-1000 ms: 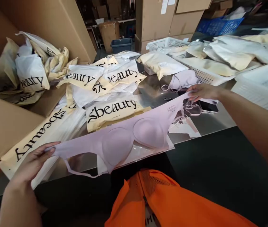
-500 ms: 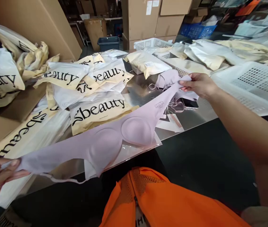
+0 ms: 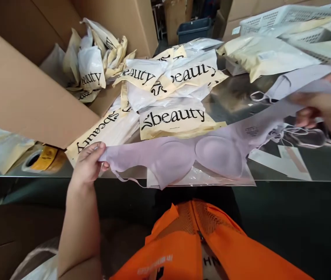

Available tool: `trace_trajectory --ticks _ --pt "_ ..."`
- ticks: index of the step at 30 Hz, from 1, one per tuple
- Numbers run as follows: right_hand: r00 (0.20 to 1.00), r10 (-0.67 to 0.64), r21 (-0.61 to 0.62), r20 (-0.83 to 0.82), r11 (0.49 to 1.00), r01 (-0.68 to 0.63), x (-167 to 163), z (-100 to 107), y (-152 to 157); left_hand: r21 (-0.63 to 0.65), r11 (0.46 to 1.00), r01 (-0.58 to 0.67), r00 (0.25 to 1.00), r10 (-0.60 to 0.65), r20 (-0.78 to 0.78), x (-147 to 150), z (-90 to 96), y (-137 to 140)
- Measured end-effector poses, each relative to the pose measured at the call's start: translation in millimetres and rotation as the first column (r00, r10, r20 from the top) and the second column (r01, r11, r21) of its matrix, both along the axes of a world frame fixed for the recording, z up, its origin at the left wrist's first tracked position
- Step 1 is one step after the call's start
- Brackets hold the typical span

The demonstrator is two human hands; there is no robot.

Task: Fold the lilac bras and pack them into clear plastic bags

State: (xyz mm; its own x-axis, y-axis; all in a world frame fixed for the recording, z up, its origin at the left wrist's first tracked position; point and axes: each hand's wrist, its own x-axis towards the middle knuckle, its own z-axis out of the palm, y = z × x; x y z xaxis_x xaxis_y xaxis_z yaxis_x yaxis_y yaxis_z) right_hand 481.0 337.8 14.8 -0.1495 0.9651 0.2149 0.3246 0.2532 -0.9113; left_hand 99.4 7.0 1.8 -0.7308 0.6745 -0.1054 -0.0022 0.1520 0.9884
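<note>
A: Nearest first. What's under you?

B: My orange vest (image 3: 209, 249), then the steel table (image 3: 314, 167) edge. Over that edge I hold a lilac bra (image 3: 189, 155) stretched flat, cups up, above a clear plastic sleeve (image 3: 200, 179) lying on the table.

A: Hands?

B: Left hand (image 3: 88, 165) pinched on the left band end, fingers closed around the fabric. Right hand (image 3: 329, 105) grips the other end, up at the frame's right side, partly cut off. Both closed on the garment, arms wide apart.

A: Progress, as you judge it?

B: Garment out and spread, not folded, not bagged. The printed mailer bags (image 3: 174, 120) just behind it lie flat. So the packing looks mostly ahead of me.

A: Further back?

B: Another lilac piece (image 3: 296, 79) past the right end, an open carton (image 3: 22, 93) with crumpled bags at left, filled cream pouches (image 3: 264, 56), and white baskets (image 3: 285, 15) at the rear.
</note>
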Motion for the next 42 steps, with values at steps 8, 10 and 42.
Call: trace_trajectory --ticks 8,10,42 --pt "0.606 0.778 -0.115 -0.165 0.595 -0.796 -89.4 -16.9 -100.7 0.106 0.988 0.108 0.990 -0.116 0.075 36.9 12.2 42.6" --pt "0.693 0.651 -0.018 -0.311 0.725 -0.689 -75.5 -13.8 -106.4 0.131 0.977 0.166 0.981 -0.177 0.075 51.4 13.9 62.0" --pt "0.537 -0.328 -0.591 -0.777 0.674 -0.443 -92.8 -113.8 -170.4 -0.020 0.716 0.697 0.232 -0.252 -0.939 174.3 -57.9 68.9"
